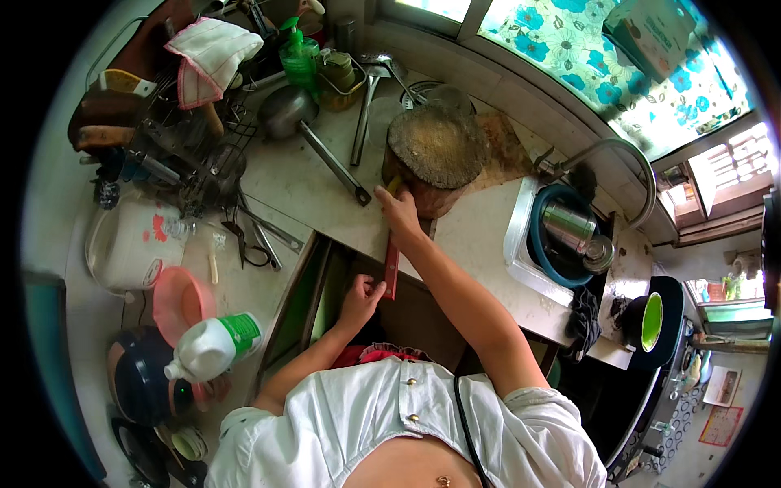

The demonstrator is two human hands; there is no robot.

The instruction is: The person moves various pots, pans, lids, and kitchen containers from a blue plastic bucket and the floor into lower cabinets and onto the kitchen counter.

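Note:
My right hand (pixel 403 213) is closed around the upper part of a flat red bar (pixel 391 268) with pale rivets, in front of a round wooden chopping block (pixel 436 146). A small yellow piece (pixel 395 183) shows at its fingertips; whether it belongs to the bar is unclear. The bar slants down over the counter's front edge. Beside its lower end is my left hand (pixel 361 299), fingers partly curled and a fingertip at the bar's edge; a grip there cannot be made out. The block has a rough, worn top and stands on the counter.
A metal ladle (pixel 332 158) lies left of the block, scissors (pixel 244 244) farther left. A pink basin (pixel 183 302) and a white jug (pixel 213 348) stand at the left. On the right are a blue basin (pixel 540 250) and a curved faucet (pixel 637 158). An open drawer or cupboard (pixel 329 274) lies below.

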